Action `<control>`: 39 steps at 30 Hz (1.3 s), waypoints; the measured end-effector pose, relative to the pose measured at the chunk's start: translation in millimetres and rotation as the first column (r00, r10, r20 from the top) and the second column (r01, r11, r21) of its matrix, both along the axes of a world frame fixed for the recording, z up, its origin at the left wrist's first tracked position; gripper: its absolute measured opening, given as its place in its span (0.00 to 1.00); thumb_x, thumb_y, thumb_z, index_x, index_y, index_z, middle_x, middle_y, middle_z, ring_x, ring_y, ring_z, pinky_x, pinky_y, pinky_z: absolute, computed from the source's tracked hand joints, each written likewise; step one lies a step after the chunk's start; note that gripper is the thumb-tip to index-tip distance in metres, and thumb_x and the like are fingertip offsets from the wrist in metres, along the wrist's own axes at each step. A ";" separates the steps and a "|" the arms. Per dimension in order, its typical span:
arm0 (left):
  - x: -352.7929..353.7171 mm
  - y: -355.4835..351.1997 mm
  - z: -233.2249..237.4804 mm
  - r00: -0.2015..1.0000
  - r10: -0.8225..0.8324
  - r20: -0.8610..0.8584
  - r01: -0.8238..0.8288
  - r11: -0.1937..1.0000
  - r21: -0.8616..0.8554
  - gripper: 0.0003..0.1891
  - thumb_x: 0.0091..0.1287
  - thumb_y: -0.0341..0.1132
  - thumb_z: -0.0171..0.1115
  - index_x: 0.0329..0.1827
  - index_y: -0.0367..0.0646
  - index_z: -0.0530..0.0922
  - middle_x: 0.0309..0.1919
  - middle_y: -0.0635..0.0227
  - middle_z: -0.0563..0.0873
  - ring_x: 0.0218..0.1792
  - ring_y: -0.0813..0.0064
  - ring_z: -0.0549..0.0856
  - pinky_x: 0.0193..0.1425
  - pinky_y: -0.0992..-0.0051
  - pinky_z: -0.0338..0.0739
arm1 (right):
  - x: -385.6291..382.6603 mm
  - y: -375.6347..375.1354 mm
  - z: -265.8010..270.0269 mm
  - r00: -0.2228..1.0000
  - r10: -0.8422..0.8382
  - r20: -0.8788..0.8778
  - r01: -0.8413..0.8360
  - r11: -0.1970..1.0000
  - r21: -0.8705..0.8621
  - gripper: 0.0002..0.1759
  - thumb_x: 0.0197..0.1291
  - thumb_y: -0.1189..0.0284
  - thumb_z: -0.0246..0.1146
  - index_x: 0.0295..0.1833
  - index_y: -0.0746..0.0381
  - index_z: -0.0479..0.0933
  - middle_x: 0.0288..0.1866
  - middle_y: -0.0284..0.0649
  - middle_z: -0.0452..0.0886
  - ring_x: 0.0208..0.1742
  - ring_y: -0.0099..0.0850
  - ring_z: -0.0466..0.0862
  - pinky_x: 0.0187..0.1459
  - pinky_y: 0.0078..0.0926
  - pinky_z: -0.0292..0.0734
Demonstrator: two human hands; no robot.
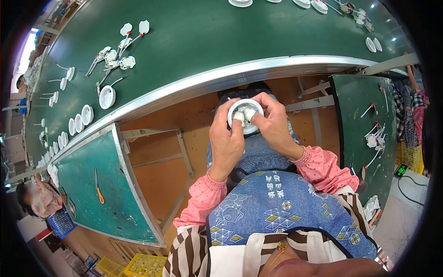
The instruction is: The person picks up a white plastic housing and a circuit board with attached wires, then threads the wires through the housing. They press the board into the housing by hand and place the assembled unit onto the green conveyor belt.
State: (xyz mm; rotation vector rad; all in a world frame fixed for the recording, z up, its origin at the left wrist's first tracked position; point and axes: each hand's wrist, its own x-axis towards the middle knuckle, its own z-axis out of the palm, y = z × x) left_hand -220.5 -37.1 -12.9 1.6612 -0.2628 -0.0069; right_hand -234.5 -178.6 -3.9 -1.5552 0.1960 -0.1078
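Note:
Held over my lap is a white round plastic housing (249,130), its open side facing up toward me. My left hand (226,143) grips its left rim, and my right hand (277,127) grips the right. Both thumbs press down inside it, each wearing a white finger cover. What lies under the thumbs is mostly hidden. On the green table, a similar white housing (107,97) with a dark wire stands near the front edge. Behind it lies a loose cluster of white wired parts (111,57) with red connectors.
A metal edge (221,73) borders the conveyor-like green table. Rows of white housings (87,115) line its left. Orange-handled scissors (100,196) lie on the left side table; more wired parts (373,141) rest on the right one. Other people (39,198) are at the sides.

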 end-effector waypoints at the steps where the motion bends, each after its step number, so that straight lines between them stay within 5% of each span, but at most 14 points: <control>1: 0.9 -1.0 2.2 1.000 0.001 0.011 -0.001 0.999 -0.054 0.21 0.69 0.21 0.56 0.66 0.34 0.75 0.53 0.60 0.85 0.54 0.71 0.85 0.59 0.73 0.79 | 1.5 1.0 -0.2 1.000 -0.020 0.000 0.020 0.999 0.042 0.08 0.61 0.82 0.62 0.46 0.69 0.78 0.39 0.38 0.85 0.41 0.22 0.83 0.43 0.23 0.79; 5: -7.4 -6.0 -2.2 0.999 0.033 -0.022 -0.034 0.998 -0.061 0.25 0.68 0.20 0.54 0.70 0.32 0.72 0.57 0.59 0.83 0.59 0.71 0.83 0.62 0.74 0.78 | 2.9 1.4 4.2 1.000 -0.020 -0.012 0.020 1.000 0.024 0.10 0.60 0.81 0.62 0.48 0.69 0.78 0.40 0.39 0.85 0.41 0.23 0.84 0.43 0.24 0.80; 9: -3.6 4.3 11.9 0.998 -0.023 0.058 0.017 0.995 0.103 0.23 0.65 0.21 0.52 0.64 0.34 0.78 0.51 0.54 0.83 0.52 0.61 0.85 0.57 0.67 0.78 | 0.7 -2.3 7.7 0.997 0.077 0.017 -0.077 0.996 -0.046 0.12 0.59 0.80 0.60 0.49 0.69 0.79 0.40 0.40 0.85 0.41 0.24 0.84 0.42 0.25 0.79; 13: -1.6 8.3 11.6 0.998 -0.022 0.054 0.018 0.998 0.062 0.20 0.67 0.21 0.53 0.62 0.35 0.79 0.49 0.55 0.84 0.50 0.61 0.85 0.54 0.68 0.79 | -0.3 -2.5 12.6 0.994 0.110 -0.014 -0.111 0.979 -0.170 0.13 0.59 0.80 0.59 0.49 0.69 0.79 0.39 0.42 0.85 0.39 0.25 0.84 0.41 0.27 0.79; 18: -9.5 1.7 6.4 0.999 0.038 -0.011 -0.038 0.999 -0.009 0.17 0.69 0.22 0.54 0.59 0.34 0.80 0.45 0.55 0.85 0.47 0.62 0.86 0.52 0.68 0.79 | -4.2 4.5 9.0 0.997 0.055 0.057 -0.047 0.992 -0.120 0.10 0.60 0.81 0.58 0.48 0.69 0.78 0.39 0.42 0.85 0.39 0.26 0.83 0.42 0.27 0.78; 21: -12.5 2.8 12.3 0.999 0.051 0.002 -0.051 0.999 0.016 0.16 0.71 0.24 0.54 0.59 0.33 0.82 0.49 0.59 0.87 0.51 0.70 0.86 0.58 0.74 0.78 | -6.8 8.2 11.6 0.997 0.054 0.052 -0.048 0.992 -0.119 0.09 0.60 0.82 0.59 0.47 0.69 0.77 0.39 0.42 0.85 0.40 0.25 0.83 0.43 0.27 0.78; 24: -10.3 -0.1 3.3 0.995 0.090 0.042 -0.092 0.994 0.050 0.16 0.68 0.22 0.53 0.57 0.32 0.81 0.46 0.53 0.86 0.46 0.60 0.87 0.53 0.66 0.80 | -6.3 10.5 2.4 0.998 0.058 0.019 -0.055 0.991 -0.121 0.09 0.60 0.83 0.59 0.46 0.69 0.77 0.39 0.41 0.85 0.40 0.24 0.83 0.43 0.26 0.78; 28: -2.8 10.3 -6.5 0.999 0.012 0.038 -0.013 1.000 0.028 0.17 0.66 0.23 0.54 0.57 0.33 0.81 0.46 0.53 0.87 0.47 0.58 0.88 0.54 0.65 0.81 | -2.2 10.9 -7.7 0.998 0.065 -0.003 -0.065 0.998 -0.012 0.08 0.60 0.83 0.59 0.45 0.69 0.77 0.37 0.39 0.84 0.38 0.23 0.81 0.41 0.26 0.77; 31: 2.8 23.8 2.6 0.998 -0.068 0.004 0.068 0.995 0.073 0.19 0.67 0.22 0.56 0.61 0.34 0.82 0.51 0.58 0.88 0.51 0.71 0.86 0.57 0.74 0.79 | 1.5 8.7 3.8 0.995 0.099 -0.001 -0.099 0.995 -0.002 0.08 0.59 0.82 0.59 0.44 0.69 0.77 0.36 0.37 0.83 0.36 0.22 0.80 0.39 0.25 0.76; 35: 4.1 33.9 11.0 0.993 -0.122 -0.005 0.120 0.970 0.213 0.19 0.64 0.23 0.62 0.59 0.36 0.84 0.48 0.58 0.89 0.47 0.71 0.88 0.53 0.74 0.81 | -1.7 2.7 6.8 0.976 0.199 -0.088 -0.206 0.976 -0.075 0.10 0.60 0.84 0.59 0.47 0.68 0.78 0.40 0.33 0.82 0.41 0.17 0.79 0.43 0.20 0.77; 39: -1.2 31.6 8.0 0.996 -0.080 0.039 0.072 0.981 0.182 0.19 0.63 0.22 0.64 0.58 0.34 0.85 0.46 0.60 0.90 0.45 0.73 0.88 0.51 0.75 0.82 | -3.8 1.9 8.2 0.973 0.211 -0.095 -0.222 0.965 -0.136 0.10 0.60 0.85 0.59 0.47 0.68 0.77 0.40 0.33 0.82 0.40 0.17 0.79 0.42 0.19 0.77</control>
